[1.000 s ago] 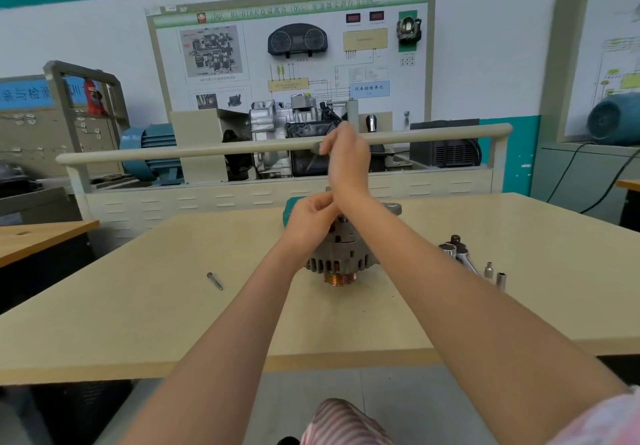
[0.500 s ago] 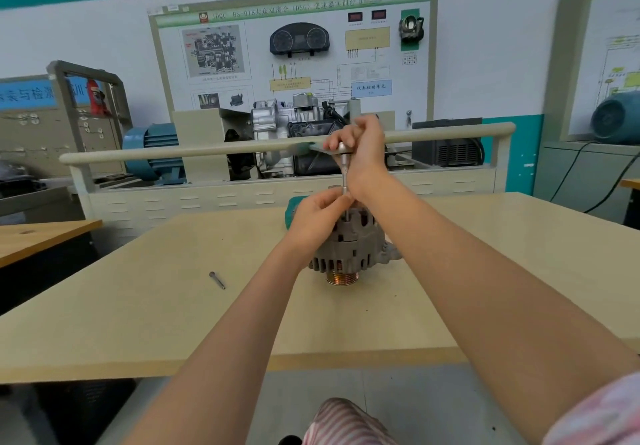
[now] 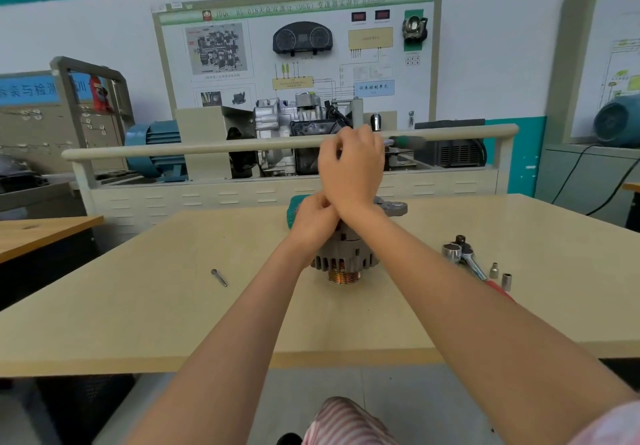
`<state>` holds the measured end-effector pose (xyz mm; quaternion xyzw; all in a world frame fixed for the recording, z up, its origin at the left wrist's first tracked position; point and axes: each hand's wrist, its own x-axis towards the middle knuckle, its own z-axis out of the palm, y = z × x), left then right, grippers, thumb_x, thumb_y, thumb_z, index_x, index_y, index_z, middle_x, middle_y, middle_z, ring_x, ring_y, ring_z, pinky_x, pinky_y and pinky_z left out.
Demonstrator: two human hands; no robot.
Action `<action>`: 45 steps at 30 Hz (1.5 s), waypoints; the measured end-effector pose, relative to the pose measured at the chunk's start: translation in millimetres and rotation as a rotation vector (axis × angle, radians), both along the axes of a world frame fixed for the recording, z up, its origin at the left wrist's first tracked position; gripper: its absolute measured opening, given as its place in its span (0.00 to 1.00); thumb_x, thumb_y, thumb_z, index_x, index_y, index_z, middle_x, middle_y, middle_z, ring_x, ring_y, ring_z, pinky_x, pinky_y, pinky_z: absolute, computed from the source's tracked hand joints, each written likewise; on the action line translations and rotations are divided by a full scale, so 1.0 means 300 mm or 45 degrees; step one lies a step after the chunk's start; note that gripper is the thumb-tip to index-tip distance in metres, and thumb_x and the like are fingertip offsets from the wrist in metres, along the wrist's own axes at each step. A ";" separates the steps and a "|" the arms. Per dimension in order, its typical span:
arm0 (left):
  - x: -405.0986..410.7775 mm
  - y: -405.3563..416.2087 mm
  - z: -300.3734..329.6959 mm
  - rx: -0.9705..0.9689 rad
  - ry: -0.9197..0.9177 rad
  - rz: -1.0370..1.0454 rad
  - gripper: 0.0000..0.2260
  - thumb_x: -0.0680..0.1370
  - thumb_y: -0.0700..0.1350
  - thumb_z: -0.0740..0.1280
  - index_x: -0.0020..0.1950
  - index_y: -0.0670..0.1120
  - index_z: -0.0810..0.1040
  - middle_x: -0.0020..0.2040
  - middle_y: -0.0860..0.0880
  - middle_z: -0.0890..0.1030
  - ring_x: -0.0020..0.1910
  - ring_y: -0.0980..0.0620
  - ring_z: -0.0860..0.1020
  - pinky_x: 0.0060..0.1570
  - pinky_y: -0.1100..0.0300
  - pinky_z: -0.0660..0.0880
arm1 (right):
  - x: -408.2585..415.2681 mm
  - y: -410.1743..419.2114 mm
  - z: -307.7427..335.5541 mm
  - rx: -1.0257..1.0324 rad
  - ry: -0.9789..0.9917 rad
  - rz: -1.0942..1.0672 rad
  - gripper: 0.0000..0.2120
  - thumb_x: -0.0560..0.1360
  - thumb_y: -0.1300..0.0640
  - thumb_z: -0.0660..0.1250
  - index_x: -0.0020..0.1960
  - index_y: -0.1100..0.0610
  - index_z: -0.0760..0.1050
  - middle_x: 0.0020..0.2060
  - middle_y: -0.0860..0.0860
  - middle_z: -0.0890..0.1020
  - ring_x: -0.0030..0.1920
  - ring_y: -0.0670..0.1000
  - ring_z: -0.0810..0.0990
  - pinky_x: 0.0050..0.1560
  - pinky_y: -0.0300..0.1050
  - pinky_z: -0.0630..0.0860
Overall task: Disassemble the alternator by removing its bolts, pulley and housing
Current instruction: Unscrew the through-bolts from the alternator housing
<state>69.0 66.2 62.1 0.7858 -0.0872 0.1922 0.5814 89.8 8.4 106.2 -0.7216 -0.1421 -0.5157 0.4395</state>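
Observation:
The grey alternator (image 3: 346, 257) stands on the table (image 3: 138, 306) with its copper-coloured pulley (image 3: 344, 276) facing down. My left hand (image 3: 313, 218) rests closed on the alternator's top, around the foot of a tool shaft that is mostly hidden. My right hand (image 3: 351, 167) is above it, closed on the head of the wrench. The wrench's green handle (image 3: 407, 141) sticks out to the right, blurred. A mounting ear (image 3: 394, 207) shows behind my right wrist.
A loose bolt (image 3: 219, 277) lies left of the alternator. To its right are a ratchet (image 3: 464, 257) and two small sockets (image 3: 494, 270). A teal object (image 3: 292, 211) sits behind my left hand. A training bench with a rail (image 3: 207, 148) stands beyond the table.
My right hand has turned the wrench: its handle pointed left half a second ago and now points right. My left hand stays on the alternator's top.

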 end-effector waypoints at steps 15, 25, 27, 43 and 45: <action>-0.019 0.001 0.010 -0.119 0.086 -0.065 0.12 0.80 0.40 0.62 0.61 0.37 0.76 0.57 0.39 0.80 0.56 0.45 0.78 0.56 0.56 0.77 | -0.018 0.058 0.009 0.037 -0.059 0.199 0.15 0.76 0.57 0.55 0.31 0.55 0.65 0.31 0.48 0.69 0.36 0.49 0.69 0.45 0.48 0.71; -0.015 -0.007 0.018 0.027 0.086 -0.017 0.10 0.80 0.41 0.61 0.57 0.40 0.78 0.53 0.42 0.82 0.53 0.47 0.79 0.55 0.50 0.76 | -0.002 0.035 0.024 -0.066 0.065 0.097 0.12 0.75 0.58 0.58 0.33 0.58 0.67 0.36 0.49 0.72 0.41 0.48 0.69 0.47 0.47 0.69; -0.008 0.004 0.009 0.074 0.043 -0.037 0.07 0.80 0.43 0.62 0.49 0.47 0.81 0.42 0.51 0.83 0.45 0.54 0.79 0.43 0.58 0.75 | -0.003 0.021 0.059 0.352 0.194 0.521 0.21 0.77 0.59 0.57 0.25 0.55 0.62 0.23 0.46 0.67 0.29 0.45 0.66 0.34 0.44 0.67; 0.005 -0.001 -0.002 0.006 -0.006 0.019 0.07 0.79 0.41 0.62 0.42 0.49 0.75 0.39 0.51 0.78 0.38 0.58 0.74 0.35 0.66 0.70 | 0.008 0.007 -0.016 -0.187 -0.056 -0.138 0.06 0.73 0.58 0.60 0.41 0.59 0.70 0.41 0.52 0.70 0.48 0.53 0.67 0.56 0.46 0.65; -0.002 0.003 0.000 -0.003 -0.025 -0.030 0.09 0.79 0.41 0.63 0.41 0.50 0.78 0.35 0.54 0.81 0.36 0.59 0.77 0.32 0.69 0.71 | 0.011 0.001 0.012 0.048 0.038 0.267 0.14 0.76 0.60 0.58 0.31 0.56 0.64 0.33 0.48 0.67 0.40 0.50 0.67 0.44 0.45 0.65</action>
